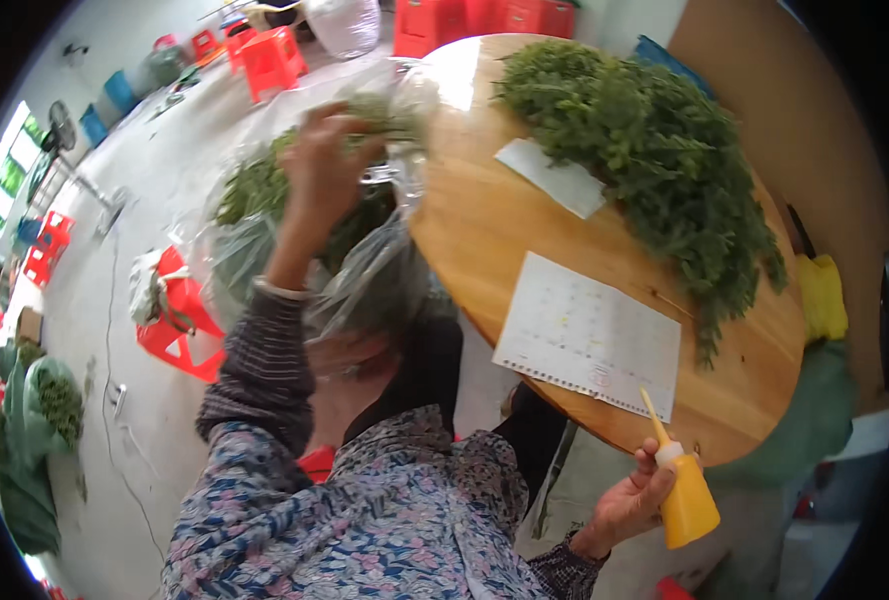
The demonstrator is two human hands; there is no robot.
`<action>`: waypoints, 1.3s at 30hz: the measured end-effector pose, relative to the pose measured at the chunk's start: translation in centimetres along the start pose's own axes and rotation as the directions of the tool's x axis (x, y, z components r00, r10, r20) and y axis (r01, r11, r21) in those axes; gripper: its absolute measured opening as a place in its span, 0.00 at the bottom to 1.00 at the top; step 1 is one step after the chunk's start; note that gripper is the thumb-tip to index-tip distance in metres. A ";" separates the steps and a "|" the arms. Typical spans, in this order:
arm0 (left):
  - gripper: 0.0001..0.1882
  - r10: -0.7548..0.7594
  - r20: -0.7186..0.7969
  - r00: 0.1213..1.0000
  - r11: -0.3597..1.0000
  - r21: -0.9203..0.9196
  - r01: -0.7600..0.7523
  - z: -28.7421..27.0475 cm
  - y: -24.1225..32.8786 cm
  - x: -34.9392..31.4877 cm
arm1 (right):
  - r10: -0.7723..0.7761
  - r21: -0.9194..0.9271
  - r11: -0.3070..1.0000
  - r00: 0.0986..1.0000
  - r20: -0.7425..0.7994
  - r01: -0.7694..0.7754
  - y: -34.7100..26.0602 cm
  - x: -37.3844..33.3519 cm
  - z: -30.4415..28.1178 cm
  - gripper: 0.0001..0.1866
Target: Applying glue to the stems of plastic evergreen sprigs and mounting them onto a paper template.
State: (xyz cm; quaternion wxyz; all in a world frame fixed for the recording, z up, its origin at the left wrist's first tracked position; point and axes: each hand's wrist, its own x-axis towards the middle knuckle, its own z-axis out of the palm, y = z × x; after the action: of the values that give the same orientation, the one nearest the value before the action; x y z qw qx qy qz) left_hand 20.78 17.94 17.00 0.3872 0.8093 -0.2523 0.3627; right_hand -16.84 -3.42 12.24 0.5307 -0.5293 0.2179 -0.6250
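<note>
One bag (369, 285), sprigs (252, 188) inside; bottle (689, 503) — yellow, held

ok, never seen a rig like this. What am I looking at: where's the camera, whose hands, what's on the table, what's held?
There is no robot here, just a person working with bare hands. The one picture comes from a wide fisheye camera on the person's head, looking down, so straight edges bend and the corners go dark. Picture left is the person's left.

The right hand holds a yellow bottle with its thin nozzle pointing up. The left hand is over a clear plastic bag of greenery; it is blurred, so I can't tell whether it grips anything.

On the round wooden table lie a pile of green sprigs, a small white paper and a larger white sheet at the near edge.
</note>
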 end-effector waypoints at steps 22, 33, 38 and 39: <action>0.11 0.172 0.275 0.946 0.968 -0.225 -0.110 21.2 18.9 2.8 | 0.057 0.111 0.992 0.998 -0.025 -0.053 3.7 4.4 0.2 0.25; 0.16 0.216 0.303 0.928 0.918 -0.387 -0.087 16.7 19.4 0.0 | 0.045 0.074 0.996 0.999 0.016 -0.046 4.2 4.2 -0.5 0.24; 0.16 0.238 0.371 0.897 0.914 -0.398 -0.078 11.4 19.7 -7.1 | 0.031 0.085 0.996 0.999 0.037 -0.034 4.1 4.1 -0.2 0.24; 0.16 0.233 0.389 0.891 0.914 -0.400 -0.065 10.9 19.7 -8.5 | 0.044 0.069 0.997 0.999 0.032 -0.046 4.1 4.1 -0.1 0.24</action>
State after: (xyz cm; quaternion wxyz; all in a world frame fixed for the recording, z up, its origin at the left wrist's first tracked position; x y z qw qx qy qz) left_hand 6.27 -1.08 14.36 0.4406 0.7573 -0.4582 0.1499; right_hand -14.71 -8.47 10.55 0.5661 -0.5147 0.1997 -0.6122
